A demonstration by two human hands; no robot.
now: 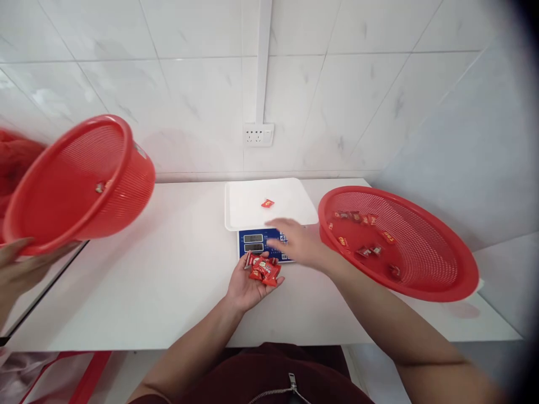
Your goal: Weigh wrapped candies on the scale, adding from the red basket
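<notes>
My left hand (243, 292), palm up in front of the scale, cradles several red wrapped candies (265, 269). Over the right part of the blue-faced scale (248, 252) is my right hand (297, 241), fingers stretched and apart, with nothing visible in it. A white tray (240, 210) lies on top of the scale. One red wrapped candy (268, 203) rests on that tray. To the right, near my right forearm, a red mesh basket (450, 280) holds several more wrapped candies. My right hand covers part of the scale's keypad.
At the left, another person's hand (17, 275) holds up a tilted red basket (126, 196) with a few small wrapped pieces inside. Red material (17, 163) shows behind it. The white table (177, 269) meets a tiled wall with a power socket (258, 134).
</notes>
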